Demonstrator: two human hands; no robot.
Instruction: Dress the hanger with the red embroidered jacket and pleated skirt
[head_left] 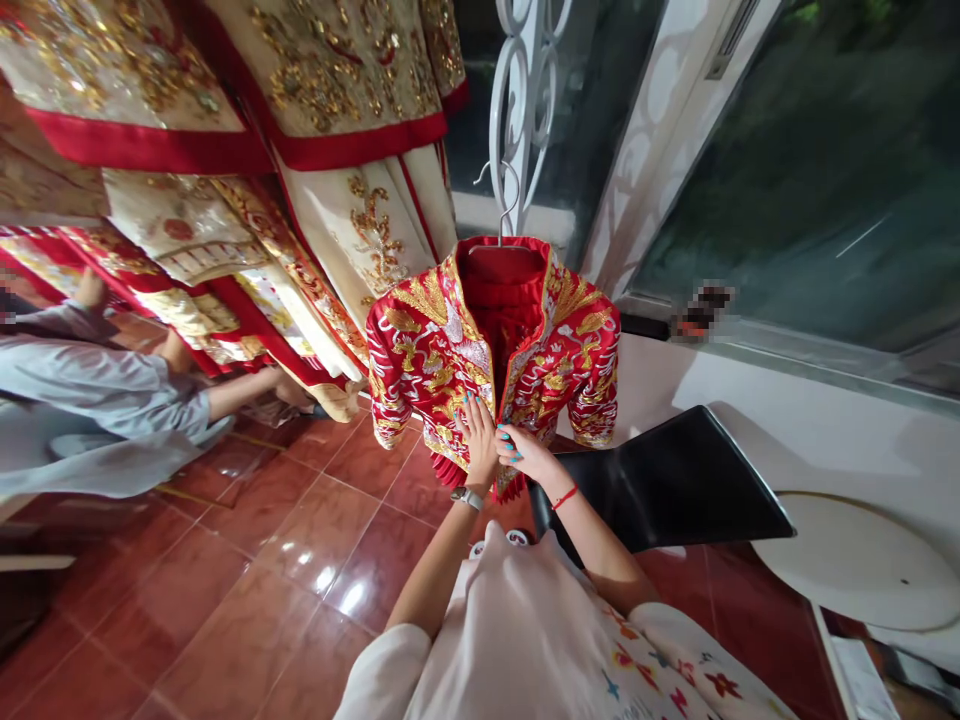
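- I had the left hand (481, 446) laid, fingers straight, on the red jacket (589, 340).
- The right hand (525, 452) curled at its front edge; I couldn't tell if gripping.
- Long axis upright, it faced me, collar (553, 283) above the fingers.

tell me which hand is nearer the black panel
Right. The right hand is just left of the black panel, curled at the opening of the red jacket; the left hand is farther left, spread on its front.

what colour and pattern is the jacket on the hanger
Red jacket with gold and whitish embroidery, shown in the head view.
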